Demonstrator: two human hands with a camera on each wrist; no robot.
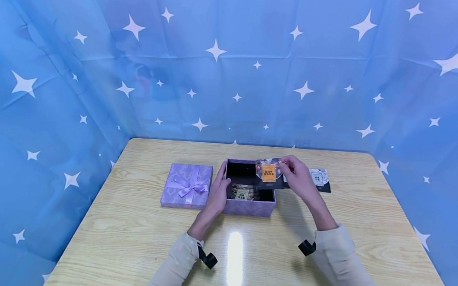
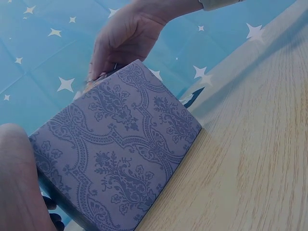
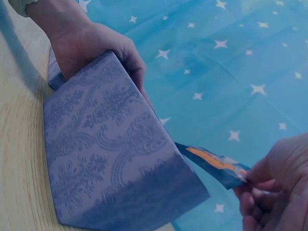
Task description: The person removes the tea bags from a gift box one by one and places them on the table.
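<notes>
An uncovered purple patterned gift box (image 1: 248, 208) with a dark inside sits near the table's middle. My left hand (image 1: 217, 197) grips its left wall, the thumb over the rim. Between right thumb and fingers, my right hand (image 1: 298, 177) pinches the corner of a dark flat packet with an orange label (image 1: 268, 174), above the box's right side; the right wrist view shows this packet (image 3: 214, 161) tilted beside the rim. Inside the box lies a packet with a pale green label (image 1: 242, 194). Partly hidden behind my right hand, a packet with a whitish label (image 1: 318, 178) is on the table.
To the left of the box lies its purple lid (image 1: 187, 180) with a ribbon bow. The light wooden table (image 1: 124, 242) ends at a blue star-printed curtain (image 1: 233, 85) at the back and sides.
</notes>
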